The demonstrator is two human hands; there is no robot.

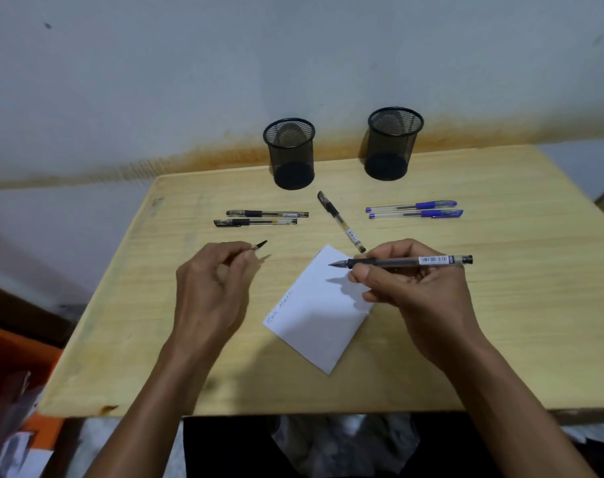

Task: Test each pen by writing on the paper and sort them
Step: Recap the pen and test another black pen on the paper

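My right hand grips an uncapped black pen, held level with its tip pointing left just above the white paper. That paper has a line of writing along its left edge. My left hand pinches the pen's black cap above the table, left of the paper. Two black capped pens lie side by side at the left. A third black pen lies slanted in the middle. Two blue pens lie at the right.
Two black mesh pen cups stand at the back of the wooden table, one at the left and one at the right, both showing nothing inside. A stained wall rises behind. An orange object sits off the table's left edge.
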